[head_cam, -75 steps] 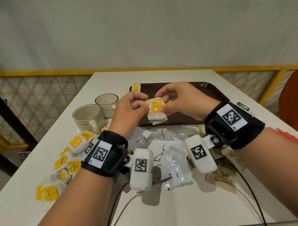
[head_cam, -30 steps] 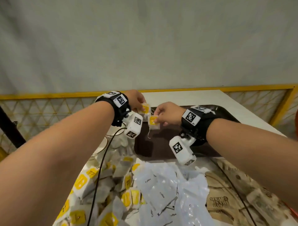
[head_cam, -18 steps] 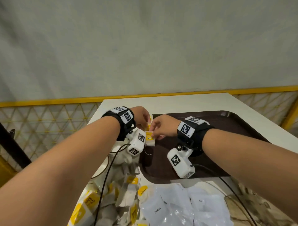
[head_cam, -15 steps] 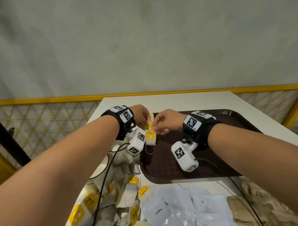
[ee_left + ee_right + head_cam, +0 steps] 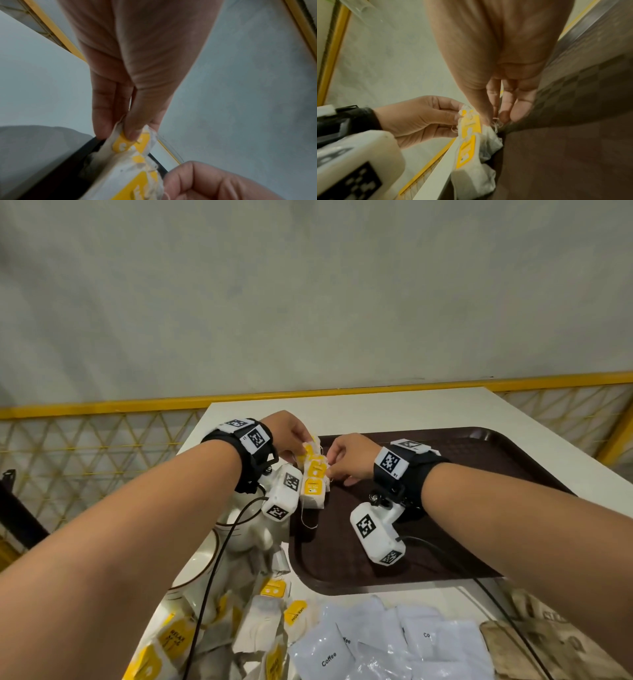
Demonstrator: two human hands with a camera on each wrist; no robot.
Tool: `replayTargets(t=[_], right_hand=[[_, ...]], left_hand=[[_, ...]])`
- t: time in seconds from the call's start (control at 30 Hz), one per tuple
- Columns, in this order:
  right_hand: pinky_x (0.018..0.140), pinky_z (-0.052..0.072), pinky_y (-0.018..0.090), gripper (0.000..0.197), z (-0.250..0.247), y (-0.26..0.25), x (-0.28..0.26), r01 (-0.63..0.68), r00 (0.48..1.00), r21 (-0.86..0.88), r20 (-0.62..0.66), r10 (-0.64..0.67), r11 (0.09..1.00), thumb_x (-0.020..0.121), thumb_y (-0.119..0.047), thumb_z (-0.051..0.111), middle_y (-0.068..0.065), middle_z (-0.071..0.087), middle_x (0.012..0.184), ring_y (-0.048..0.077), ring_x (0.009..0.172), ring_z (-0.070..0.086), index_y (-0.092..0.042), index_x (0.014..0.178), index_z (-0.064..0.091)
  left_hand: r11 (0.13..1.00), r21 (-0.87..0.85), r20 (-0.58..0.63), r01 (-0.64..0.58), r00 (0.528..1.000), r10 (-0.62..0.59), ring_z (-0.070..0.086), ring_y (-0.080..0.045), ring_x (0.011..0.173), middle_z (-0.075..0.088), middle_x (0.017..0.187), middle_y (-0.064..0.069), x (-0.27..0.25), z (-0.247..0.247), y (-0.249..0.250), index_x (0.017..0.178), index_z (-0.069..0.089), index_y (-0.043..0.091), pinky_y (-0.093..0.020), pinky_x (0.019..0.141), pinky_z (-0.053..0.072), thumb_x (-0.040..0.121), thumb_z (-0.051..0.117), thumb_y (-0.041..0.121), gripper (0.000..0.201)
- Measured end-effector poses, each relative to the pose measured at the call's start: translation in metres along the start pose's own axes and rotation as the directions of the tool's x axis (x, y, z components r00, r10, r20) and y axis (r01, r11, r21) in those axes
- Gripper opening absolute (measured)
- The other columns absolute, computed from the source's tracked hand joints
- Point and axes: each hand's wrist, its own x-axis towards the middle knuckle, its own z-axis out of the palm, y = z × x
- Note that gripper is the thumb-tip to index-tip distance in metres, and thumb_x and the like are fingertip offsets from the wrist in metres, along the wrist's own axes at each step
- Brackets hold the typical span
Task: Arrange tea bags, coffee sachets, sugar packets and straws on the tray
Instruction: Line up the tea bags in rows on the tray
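Note:
A small bunch of white tea bags (image 5: 312, 487) with yellow tags hangs over the far left corner of the dark brown tray (image 5: 462, 508). My left hand (image 5: 304, 449) pinches the top tea bag (image 5: 132, 144) between thumb and fingers (image 5: 102, 121). From the right, my right hand (image 5: 330, 472) pinches the bunch (image 5: 469, 142) at its upper edge, by the strings. In the right wrist view the bags' lower ends reach down to the tray (image 5: 565, 162). Loose tea bags (image 5: 267, 628), white coffee sachets (image 5: 376, 648) and brown sugar packets (image 5: 548, 648) lie on the table in front of the tray.
Two white cups (image 5: 239, 529) stand left of the tray, partly under my left forearm. Wrist camera cables run across the near piles. A yellow railing (image 5: 102, 405) borders the white table (image 5: 376, 409) at the back. The rest of the tray floor is bare.
Both hands have carried the tea bags from above the coffee sachets to the tray's far left corner. In the last half second the bunch has sunk lower and fanned out.

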Motion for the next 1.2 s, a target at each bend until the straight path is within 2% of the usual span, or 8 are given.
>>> replayTargets(t=[0.07, 0.3, 0.5, 0.67, 0.8, 0.87, 1.07, 1.2], right_hand=[[0.069, 0.058, 0.030, 0.015, -0.001, 0.000, 0.000, 0.012, 1.000, 0.004, 0.021, -0.012, 1.000, 0.083, -0.004, 0.069, 0.009, 0.063, 0.087, 0.020, 0.084, 0.064, -0.015, 0.083, 0.059], [0.061, 0.056, 0.022, 0.027, 0.001, 0.000, 0.004, 0.032, 0.997, -0.003, 0.070, -0.032, 0.999, 0.084, -0.004, 0.067, 0.003, 0.061, 0.098, 0.016, 0.086, 0.062, -0.010, 0.111, 0.064], [0.065, 0.057, 0.023, 0.007, -0.002, -0.001, 0.006, 0.050, 0.991, -0.034, 0.126, -0.045, 0.998, 0.087, -0.007, 0.066, 0.001, 0.062, 0.089, 0.010, 0.080, 0.059, -0.012, 0.091, 0.067], [0.065, 0.057, 0.019, 0.004, -0.006, 0.000, 0.003, 0.016, 0.990, 0.013, 0.143, -0.018, 1.000, 0.089, -0.004, 0.063, 0.006, 0.062, 0.088, 0.008, 0.074, 0.060, -0.007, 0.091, 0.065], [0.075, 0.057, 0.028, 0.012, -0.006, -0.001, 0.002, -0.026, 0.989, 0.104, 0.145, 0.011, 0.994, 0.089, 0.000, 0.062, 0.008, 0.062, 0.079, 0.013, 0.070, 0.061, -0.008, 0.080, 0.062], [0.078, 0.056, 0.032, 0.015, -0.005, -0.002, 0.001, -0.055, 0.988, 0.157, 0.152, 0.031, 0.986, 0.089, 0.002, 0.060, 0.009, 0.060, 0.074, 0.015, 0.069, 0.060, -0.007, 0.078, 0.061], [0.079, 0.056, 0.035, 0.016, 0.000, -0.005, 0.002, -0.125, 0.983, 0.211, 0.157, 0.093, 0.969, 0.089, 0.006, 0.056, 0.012, 0.060, 0.070, 0.018, 0.066, 0.061, -0.005, 0.077, 0.060], [0.079, 0.055, 0.035, 0.017, -0.002, -0.004, 0.000, -0.141, 0.982, 0.218, 0.152, 0.109, 0.966, 0.090, 0.006, 0.055, 0.012, 0.060, 0.069, 0.019, 0.067, 0.061, -0.005, 0.078, 0.058]], left_hand=[[0.999, 0.047, 0.001, -0.015, 1.000, 0.015, 0.064, -0.014, 0.068, 0.068, 0.093, -0.012, 0.002, -0.001, 0.002, 0.104, 0.068, 0.003, -0.020, 0.061, 0.056, 0.087, 0.059, -0.004, 0.020], [0.997, 0.081, 0.031, 0.004, 0.999, -0.007, 0.066, -0.026, 0.084, 0.069, 0.089, -0.010, 0.009, -0.001, 0.004, 0.096, 0.070, 0.007, -0.042, 0.086, 0.056, 0.083, 0.063, -0.007, 0.020], [0.996, 0.086, 0.157, 0.013, 0.987, -0.027, 0.064, -0.023, 0.083, 0.068, 0.092, -0.010, 0.009, -0.011, 0.004, 0.088, 0.065, 0.015, -0.045, 0.093, 0.052, 0.086, 0.063, -0.001, 0.016], [0.989, 0.143, 0.159, -0.028, 0.987, 0.005, 0.067, -0.020, 0.086, 0.069, 0.098, -0.009, 0.013, -0.005, 0.009, 0.103, 0.066, 0.010, -0.033, 0.085, 0.057, 0.084, 0.066, 0.000, 0.021], [0.988, 0.147, 0.061, -0.055, 0.997, 0.046, 0.064, -0.016, 0.088, 0.068, 0.098, -0.005, 0.013, -0.013, 0.011, 0.100, 0.068, 0.012, -0.022, 0.077, 0.054, 0.085, 0.065, -0.002, 0.021], [0.992, 0.120, 0.047, -0.044, 0.998, 0.039, 0.064, -0.014, 0.087, 0.069, 0.096, -0.006, 0.010, -0.019, 0.010, 0.097, 0.069, 0.011, -0.023, 0.078, 0.054, 0.086, 0.065, 0.003, 0.014], [0.968, 0.253, 0.288, -0.001, 0.955, -0.075, 0.065, -0.008, 0.079, 0.072, 0.078, 0.007, 0.001, -0.011, 0.005, 0.087, 0.073, 0.021, -0.026, 0.082, 0.051, 0.089, 0.064, 0.016, 0.010], [0.977, 0.207, 0.299, 0.044, 0.948, -0.106, 0.067, -0.018, 0.084, 0.074, 0.084, -0.003, -0.001, -0.017, 0.008, 0.089, 0.074, 0.013, -0.036, 0.093, 0.053, 0.085, 0.069, 0.010, 0.007]])
